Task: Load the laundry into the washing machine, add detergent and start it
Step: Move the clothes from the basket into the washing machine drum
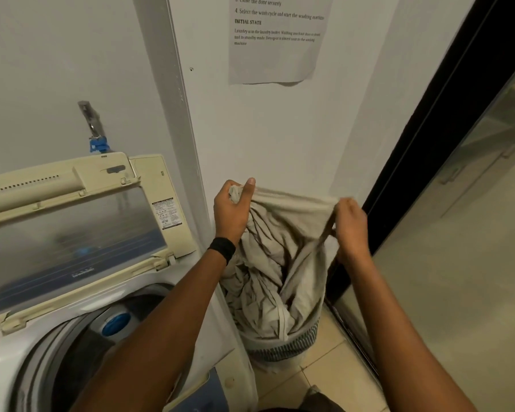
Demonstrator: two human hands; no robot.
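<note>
Nearest, the washing machine (pixel 0 367) fills the lower left, its drum opening (pixel 81 352) facing up and uncovered, with a round blue cap (pixel 116 324) showing inside. Its lid (pixel 72 227) stands raised and leaning back toward the wall. Just right of the machine's side, a striped laundry basket (pixel 280 343) sits on the tiled floor (pixel 339 379), confined in the narrow strip between the machine and a black door frame (pixel 428 144) with glass beyond; open floor lies only on the near side. A beige cloth (pixel 268 263) rises out of the basket, its lower folds inside the rim. The left hand (pixel 232 209), a black wristband (pixel 222 248) on its wrist, is fisted tight round one end of the cloth's top edge, thumb upright. The right hand (pixel 350 227), slightly blurred, pinches the other end, so the edge runs taut between them above the basket. A sticker (pixel 164 212) on the lid is too small to read. Behind the lid a tap (pixel 97 144) with a blue connector is fixed to the wall. Farthest, a paper notice (pixel 277 40) reads "3 Close the door securely", "4 Select the wash cycle and start the washing machine" and "INITIAL STATE"; the finer print is blurred.
</note>
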